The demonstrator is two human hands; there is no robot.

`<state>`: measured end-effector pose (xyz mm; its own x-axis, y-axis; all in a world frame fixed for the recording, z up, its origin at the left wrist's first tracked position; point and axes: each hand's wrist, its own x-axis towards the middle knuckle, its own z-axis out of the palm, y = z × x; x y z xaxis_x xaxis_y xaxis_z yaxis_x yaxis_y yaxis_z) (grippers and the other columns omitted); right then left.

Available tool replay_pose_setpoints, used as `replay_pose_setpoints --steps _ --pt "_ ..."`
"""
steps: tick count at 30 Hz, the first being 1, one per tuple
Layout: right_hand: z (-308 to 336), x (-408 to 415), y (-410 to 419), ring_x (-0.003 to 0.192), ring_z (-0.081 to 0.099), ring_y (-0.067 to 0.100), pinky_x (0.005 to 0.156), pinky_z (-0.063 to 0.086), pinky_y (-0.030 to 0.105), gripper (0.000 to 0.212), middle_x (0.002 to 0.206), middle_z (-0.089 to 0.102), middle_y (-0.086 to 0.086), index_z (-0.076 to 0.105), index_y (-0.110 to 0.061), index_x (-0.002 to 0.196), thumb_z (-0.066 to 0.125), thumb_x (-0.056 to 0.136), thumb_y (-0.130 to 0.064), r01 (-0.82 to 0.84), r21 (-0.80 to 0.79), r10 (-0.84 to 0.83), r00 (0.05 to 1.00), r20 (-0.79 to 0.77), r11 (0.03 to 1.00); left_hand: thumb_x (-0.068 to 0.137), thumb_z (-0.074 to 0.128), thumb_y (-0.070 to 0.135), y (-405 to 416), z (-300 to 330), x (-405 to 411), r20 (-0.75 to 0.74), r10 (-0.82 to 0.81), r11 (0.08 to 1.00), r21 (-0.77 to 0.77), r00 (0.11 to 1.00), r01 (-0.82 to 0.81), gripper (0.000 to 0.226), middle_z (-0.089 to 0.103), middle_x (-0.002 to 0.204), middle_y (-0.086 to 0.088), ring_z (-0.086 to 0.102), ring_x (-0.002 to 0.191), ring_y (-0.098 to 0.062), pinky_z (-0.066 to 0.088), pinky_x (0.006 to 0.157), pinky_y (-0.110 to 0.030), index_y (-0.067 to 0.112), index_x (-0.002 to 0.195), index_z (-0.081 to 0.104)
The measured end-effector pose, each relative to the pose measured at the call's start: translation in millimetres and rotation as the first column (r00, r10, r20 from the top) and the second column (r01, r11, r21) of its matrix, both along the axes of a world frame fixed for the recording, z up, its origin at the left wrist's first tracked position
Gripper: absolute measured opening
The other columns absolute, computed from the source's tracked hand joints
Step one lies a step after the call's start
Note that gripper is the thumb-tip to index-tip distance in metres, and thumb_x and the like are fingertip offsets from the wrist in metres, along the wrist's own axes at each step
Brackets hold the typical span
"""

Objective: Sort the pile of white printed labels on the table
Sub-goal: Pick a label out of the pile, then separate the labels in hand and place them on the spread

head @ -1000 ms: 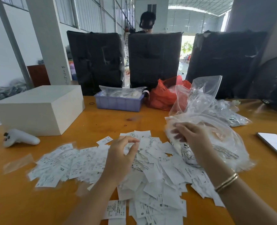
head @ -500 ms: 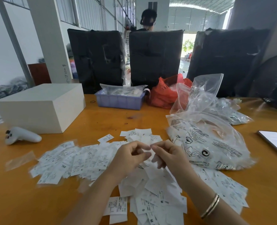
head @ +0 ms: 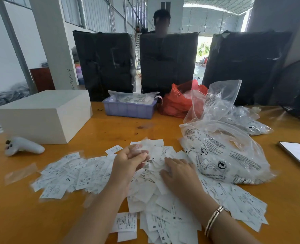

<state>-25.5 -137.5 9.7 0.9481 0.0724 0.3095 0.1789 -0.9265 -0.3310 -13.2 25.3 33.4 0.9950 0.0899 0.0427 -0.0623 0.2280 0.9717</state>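
This was a warehouse or garment packing hall: a high corrugated roof [head: 216,7], white pillars [head: 52,41] and an open bay door [head: 202,48] stood beyond the orange worktop [head: 110,131]. Black wrapped bales [head: 107,66] lined its far edge, with printed polybags [head: 224,152] and a tray [head: 128,110] of bagged stock

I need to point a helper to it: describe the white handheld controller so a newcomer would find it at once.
Start at the big white box on the left of the orange table. Just in front of its near left corner lies the white handheld controller, alone on bare wood, left of the spread labels. Unlike those flat slips, it is rounded and solid, with small dark buttons at its left end.
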Motion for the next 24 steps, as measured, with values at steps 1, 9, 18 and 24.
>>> replay_pose_setpoints --steps 1,9,18,24 --pt "-0.3 0.1 0.8 0.111 0.049 0.02 0.092 0.03 0.032 0.035 0.117 0.061 -0.006 0.053 -0.02 0.121 0.039 0.091 -0.032 -0.006 0.001 0.006 1.0 -0.004 1.0 0.086 0.066 0.001 -0.5 -0.8 0.1 -0.003 0.003 1.0 0.012 1.0 -0.003 0.022 0.076 0.087 0.001 0.073 0.082 -0.013 0.052 0.058 -0.015 0.018 0.101 0.065" --pt "2.7 -2.0 2.6 0.089 0.054 0.016 0.081 0.042 0.029 0.026 0.096 0.062 -0.002 0.07 -0.019 0.107 0.049 0.093 -0.02 -0.082 0.142 0.072 0.994 0.076 0.986 0.086 0.069 0.018 -0.2 -1.6 -2.4 -0.016 0.035 0.999 0.031 0.999 -0.035 0.011 0.076 0.084 0.0 0.072 0.082 -0.013 0.051 0.068 -0.024 0.025 0.083 0.077" --pt "4.3 -8.4 2.4 0.099 0.059 0.02 0.092 0.038 0.029 0.03 0.107 0.069 -0.002 0.061 -0.019 0.116 0.039 0.098 -0.029 -0.078 -0.03 0.081 0.991 0.11 0.996 0.082 0.072 0.02 -4.8 0.9 -5.1 -0.035 0.0 1.0 -0.007 0.999 -0.001 0.006 0.076 0.081 -0.003 0.072 0.075 -0.009 0.051 0.058 -0.015 0.015 0.082 0.069" --pt "10.6 -11.0 1.4 0.078 0.061 0.004 0.071 0.048 0.022 0.01 0.083 0.068 -0.015 0.069 -0.023 0.089 0.06 0.09 -0.027 -0.069 0.491 -0.032 0.98 0.194 0.868 0.076 0.073 0.016 -4.4 3.4 -6.3 0.006 -0.066 0.995 -0.071 0.998 0.066 0.015 0.075 0.086 -0.004 0.072 0.077 -0.012 0.053 0.059 -0.017 0.014 0.09 0.068"
